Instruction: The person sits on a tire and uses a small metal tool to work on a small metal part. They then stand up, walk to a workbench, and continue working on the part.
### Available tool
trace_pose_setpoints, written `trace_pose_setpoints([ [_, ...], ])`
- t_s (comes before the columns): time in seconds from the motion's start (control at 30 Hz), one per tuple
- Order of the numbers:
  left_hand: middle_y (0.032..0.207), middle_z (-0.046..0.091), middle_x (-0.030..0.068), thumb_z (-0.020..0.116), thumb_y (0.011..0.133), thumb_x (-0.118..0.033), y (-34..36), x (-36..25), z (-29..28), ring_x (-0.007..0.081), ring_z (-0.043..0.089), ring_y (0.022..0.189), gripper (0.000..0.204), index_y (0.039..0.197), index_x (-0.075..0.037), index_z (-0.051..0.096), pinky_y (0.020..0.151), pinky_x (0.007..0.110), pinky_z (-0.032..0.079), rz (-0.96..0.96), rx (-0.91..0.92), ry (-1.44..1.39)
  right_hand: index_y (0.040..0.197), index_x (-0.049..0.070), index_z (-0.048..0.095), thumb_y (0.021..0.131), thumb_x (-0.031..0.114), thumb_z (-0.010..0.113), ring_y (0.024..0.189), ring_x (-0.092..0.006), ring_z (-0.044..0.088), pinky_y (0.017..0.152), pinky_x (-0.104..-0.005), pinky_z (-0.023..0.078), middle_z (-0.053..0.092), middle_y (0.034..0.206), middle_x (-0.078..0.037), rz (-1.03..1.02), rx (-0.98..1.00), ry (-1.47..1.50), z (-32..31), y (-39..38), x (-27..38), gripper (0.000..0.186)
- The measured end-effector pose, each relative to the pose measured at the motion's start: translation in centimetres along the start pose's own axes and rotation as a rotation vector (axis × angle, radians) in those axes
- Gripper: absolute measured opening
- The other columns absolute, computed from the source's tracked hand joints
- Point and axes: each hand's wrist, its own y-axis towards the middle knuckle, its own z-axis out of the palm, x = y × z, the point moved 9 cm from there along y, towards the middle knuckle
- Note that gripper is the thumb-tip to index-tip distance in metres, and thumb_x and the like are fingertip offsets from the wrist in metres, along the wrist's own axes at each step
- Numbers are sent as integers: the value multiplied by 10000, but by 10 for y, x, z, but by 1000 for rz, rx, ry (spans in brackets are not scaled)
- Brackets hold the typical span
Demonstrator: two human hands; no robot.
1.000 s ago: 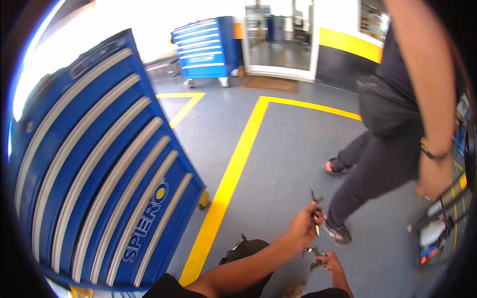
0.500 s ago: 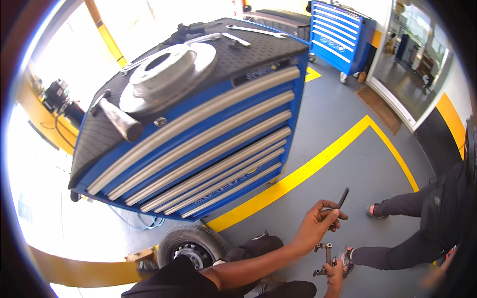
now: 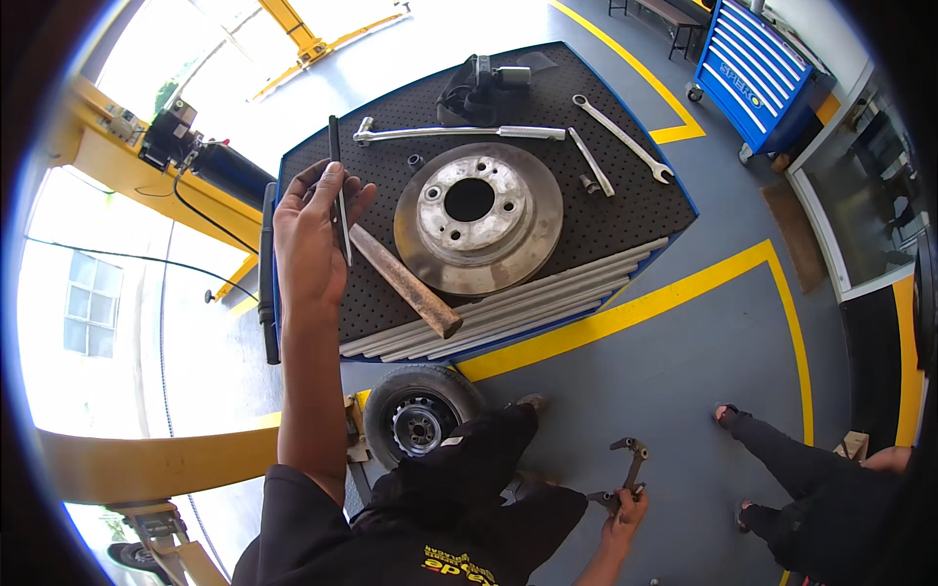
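Note:
My left hand [image 3: 318,230] is raised over the left side of a tool cart's black perforated top [image 3: 625,210]. Its thumb and fingers pinch a slim rod-like tool [image 3: 334,140], dark at the upper end and bright metal below; its exact kind is unclear. Just beside that hand lies a hammer [image 3: 408,285], handle toward me, its head hidden behind the hand. A brake disc [image 3: 535,200] rests flat to the right of it. Low at the right, my right hand [image 3: 622,518] grips a brake caliper bracket [image 3: 633,471] above the floor.
On the cart also lie a long-handled socket wrench [image 3: 440,134], a combination wrench [image 3: 622,139], a small socket [image 3: 414,161] and a black power tool [image 3: 479,93]. A wheel [image 3: 386,400] stands by the cart's near side. Another person [image 3: 831,498] is at the right.
My left hand has swung from the lower right up to the cart's left side, still holding the slim tool. The view has shifted; the right hand keeps the bracket.

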Motion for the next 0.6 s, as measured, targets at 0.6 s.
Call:
trace_pose_setpoints([
  [0.6, 1195, 757, 236, 775, 1030, -259, 59, 24, 89, 369, 744, 1108, 347, 1234, 19, 745, 1007, 482, 572, 77, -12, 1125, 979, 99, 542, 865, 44, 760, 745, -115, 544, 731, -280, 463, 608, 850, -42, -266, 36, 121, 116, -79, 356, 252],
])
